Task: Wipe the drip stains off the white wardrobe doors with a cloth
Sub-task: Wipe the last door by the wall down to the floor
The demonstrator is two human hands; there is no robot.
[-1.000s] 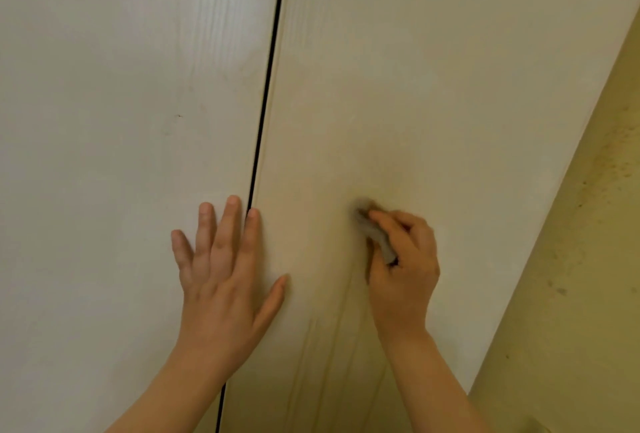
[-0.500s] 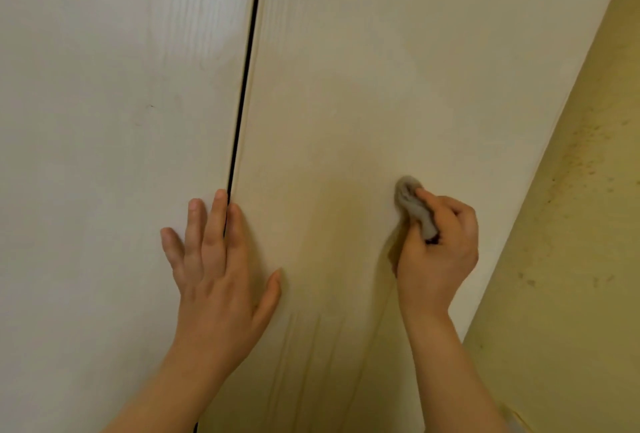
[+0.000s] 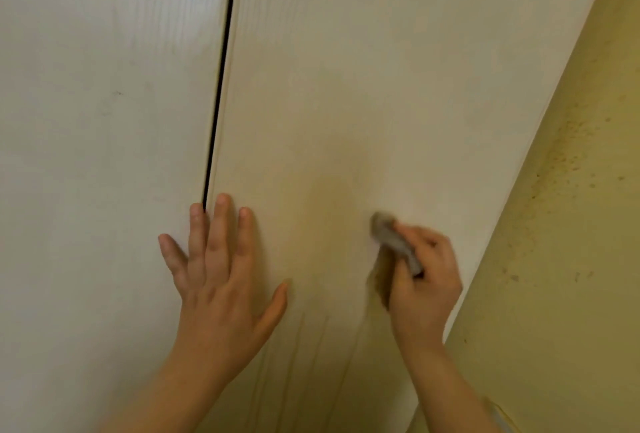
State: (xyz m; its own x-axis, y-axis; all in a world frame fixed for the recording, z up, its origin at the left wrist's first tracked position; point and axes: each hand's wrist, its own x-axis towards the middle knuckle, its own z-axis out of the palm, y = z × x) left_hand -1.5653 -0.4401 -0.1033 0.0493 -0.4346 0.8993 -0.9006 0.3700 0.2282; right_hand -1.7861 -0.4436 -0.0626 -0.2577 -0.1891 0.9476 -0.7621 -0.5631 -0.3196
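Several faint drip streaks (image 3: 299, 346) run down the right wardrobe door (image 3: 381, 86), long axis roughly one-to-seven o'clock, lying at seven o'clock from the grey cloth (image 3: 394, 242). The right hand (image 3: 426, 290), fingers curled round the wadded cloth, presses it to that door. The left hand (image 3: 221, 280) lies flat, fingers straight and spread, across the door gap (image 3: 221, 86) at nine o'clock. The next stroke likely heads down toward seven.

Left hand (image 3: 221, 280) flat, fingers spread, fingertips straddling the door gap (image 3: 221, 86). Right hand (image 3: 424, 290) well right of that gap, fingers curled round a cloth (image 3: 393, 242).
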